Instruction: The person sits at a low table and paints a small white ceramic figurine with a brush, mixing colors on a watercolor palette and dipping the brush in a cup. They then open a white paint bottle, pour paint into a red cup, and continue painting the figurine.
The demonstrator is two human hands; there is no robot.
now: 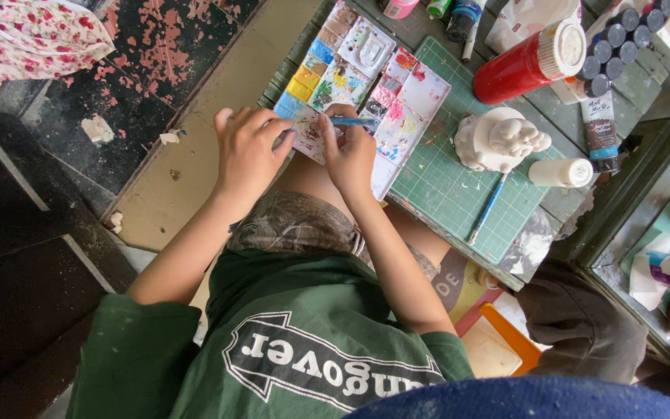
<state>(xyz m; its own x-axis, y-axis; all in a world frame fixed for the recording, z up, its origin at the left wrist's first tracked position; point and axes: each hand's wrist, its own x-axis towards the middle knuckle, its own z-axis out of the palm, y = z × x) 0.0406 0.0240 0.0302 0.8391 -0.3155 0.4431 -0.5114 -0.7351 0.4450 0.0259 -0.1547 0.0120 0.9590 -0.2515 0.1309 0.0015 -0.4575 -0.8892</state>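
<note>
Blue-handled brush (353, 121) pinched in my right hand (350, 151), fingers curled tight — tip over paint palette (366, 85). Left hand (246, 151) half-closed, steadying palette's near edge. Palette on green mat (443, 186), wells smeared w/ mixed colours.

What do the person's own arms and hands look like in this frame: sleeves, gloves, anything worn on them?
Both arms are bare from the upper arm down. The left hand and right hand wear no gloves, and no rings, watch or bracelet can be seen. Short dark green sleeves of a T-shirt cover only the upper arms; the shirt carries a white arrow-shaped print.
</note>
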